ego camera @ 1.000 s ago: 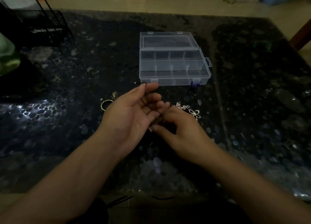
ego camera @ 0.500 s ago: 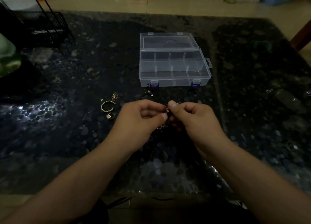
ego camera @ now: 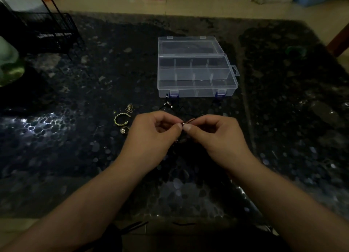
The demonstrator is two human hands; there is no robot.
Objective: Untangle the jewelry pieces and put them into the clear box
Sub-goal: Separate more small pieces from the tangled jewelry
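Note:
The clear box (ego camera: 196,76) stands open on the dark table, lid folded back, its compartments showing nothing inside. In front of it my left hand (ego camera: 151,136) and my right hand (ego camera: 217,136) meet thumb to thumb, both pinching a dark cord necklace (ego camera: 190,120) with a small bead at the pinch. The cord's metal clasp end (ego camera: 169,104) lies on the table near the box front. To the left lie a gold twisted ring (ego camera: 121,119), a small gold earring (ego camera: 124,129) and a tiny gold cluster (ego camera: 130,107). More tangled jewelry under my hands is mostly hidden.
The table (ego camera: 75,138) is dark with a pebble pattern and a glare patch at the left. A black wire rack (ego camera: 47,30) stands at the back left, with a green object (ego camera: 9,62) at the left edge.
My hands have lifted off the table and come together, fingers curling into a pinch on the cord. The silver butterfly piece seen a second ago is now hidden.

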